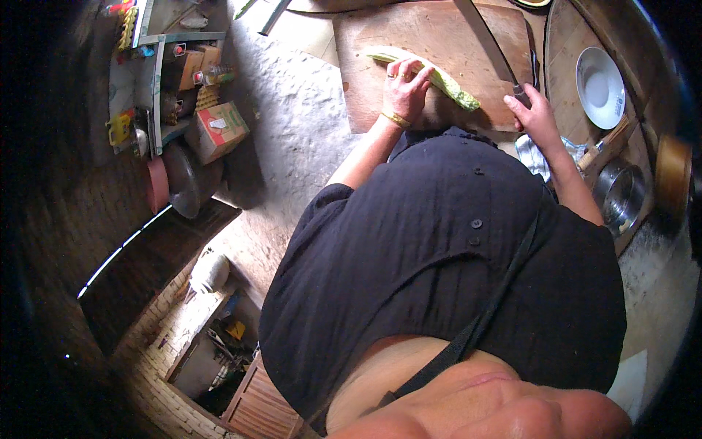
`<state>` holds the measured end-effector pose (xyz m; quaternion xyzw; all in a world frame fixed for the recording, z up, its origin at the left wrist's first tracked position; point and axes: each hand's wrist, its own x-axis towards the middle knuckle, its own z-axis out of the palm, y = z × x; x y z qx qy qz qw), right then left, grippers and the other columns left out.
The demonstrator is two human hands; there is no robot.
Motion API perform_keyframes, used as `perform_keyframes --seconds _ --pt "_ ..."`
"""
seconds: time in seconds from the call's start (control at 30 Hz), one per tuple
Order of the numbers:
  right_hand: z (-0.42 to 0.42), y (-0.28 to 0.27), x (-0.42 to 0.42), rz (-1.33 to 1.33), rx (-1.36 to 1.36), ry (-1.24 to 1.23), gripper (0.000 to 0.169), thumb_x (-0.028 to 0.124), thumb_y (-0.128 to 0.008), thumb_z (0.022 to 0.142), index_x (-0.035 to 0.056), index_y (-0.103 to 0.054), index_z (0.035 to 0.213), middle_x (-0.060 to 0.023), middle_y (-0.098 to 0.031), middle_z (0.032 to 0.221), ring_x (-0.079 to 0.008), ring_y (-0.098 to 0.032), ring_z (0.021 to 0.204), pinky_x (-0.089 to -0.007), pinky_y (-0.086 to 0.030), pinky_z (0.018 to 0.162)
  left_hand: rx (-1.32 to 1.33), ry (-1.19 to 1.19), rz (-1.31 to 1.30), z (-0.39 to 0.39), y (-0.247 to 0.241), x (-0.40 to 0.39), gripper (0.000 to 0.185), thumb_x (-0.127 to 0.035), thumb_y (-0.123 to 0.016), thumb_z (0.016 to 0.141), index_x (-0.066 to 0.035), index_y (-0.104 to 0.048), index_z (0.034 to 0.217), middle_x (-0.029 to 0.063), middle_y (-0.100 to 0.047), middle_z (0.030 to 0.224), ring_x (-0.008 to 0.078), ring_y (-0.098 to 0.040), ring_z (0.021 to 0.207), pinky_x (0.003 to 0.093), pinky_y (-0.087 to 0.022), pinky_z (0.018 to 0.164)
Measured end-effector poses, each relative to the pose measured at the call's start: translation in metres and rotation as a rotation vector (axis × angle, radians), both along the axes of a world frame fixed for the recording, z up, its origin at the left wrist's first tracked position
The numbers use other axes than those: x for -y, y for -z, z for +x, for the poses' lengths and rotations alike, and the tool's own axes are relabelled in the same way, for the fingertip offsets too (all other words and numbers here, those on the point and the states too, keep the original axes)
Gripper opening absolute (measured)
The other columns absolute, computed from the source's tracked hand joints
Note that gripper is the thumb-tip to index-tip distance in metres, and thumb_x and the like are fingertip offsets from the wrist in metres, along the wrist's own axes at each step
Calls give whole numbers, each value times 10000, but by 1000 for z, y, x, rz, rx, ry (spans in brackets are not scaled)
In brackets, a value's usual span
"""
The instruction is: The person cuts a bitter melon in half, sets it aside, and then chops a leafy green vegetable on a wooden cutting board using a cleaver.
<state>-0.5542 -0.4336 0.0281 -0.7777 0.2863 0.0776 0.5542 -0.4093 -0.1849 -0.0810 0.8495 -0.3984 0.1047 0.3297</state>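
A long pale-green bitter melon (452,90) with bumpy skin lies slantwise on a wooden cutting board (378,110). The fingers of my left hand (407,88) rest over its middle and hold it against the board. My right hand (535,112) grips the dark handle of a long knife (496,46). Its blade reaches away from me over the right part of the board, apart from the melon, and its tip runs out at the top of the view. Small green bits are scattered on the wood.
To the right are a white plate (599,88), a brush (606,142), a metal pot (620,195) and a checked cloth (529,153). Shelves (159,93) with bottles stand left, near a cardboard box (219,131). A white animal (210,271), apparently a cat, is at lower left.
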Motion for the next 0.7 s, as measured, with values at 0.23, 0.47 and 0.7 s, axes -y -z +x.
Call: perform_keyframes --seconds 0.23,0.47,0.7 --pt "6 -26 -18 -327 249 -190 238 140 -679 840 10 -612 1028 -180 -649 763 -323 -670 678 -383 -512 633 108 -136 130 13 -8 23 293 -269 -752 703 -259 -665 982 1 -585 1022 262 -538 999 467 -367 869" --pt "-32 -29 0 -385 291 -146 244 81 -657 822 36 -565 1043 -232 -632 794 -433 -640 767 -457 -497 662 99 -193 219 21 -15 4 257 -263 -730 700 -230 -667 948 -3 -597 982 260 -533 1012 469 -349 885" --pt "-27 1 0 -568 126 -284 253 84 -606 806 44 -567 1053 -219 -659 905 -429 -642 872 -492 -513 733 58 -14 226 19 -18 21 406 -212 -700 773 -311 -662 1165 18 -568 1162 296 -498 1132 506 -351 955"
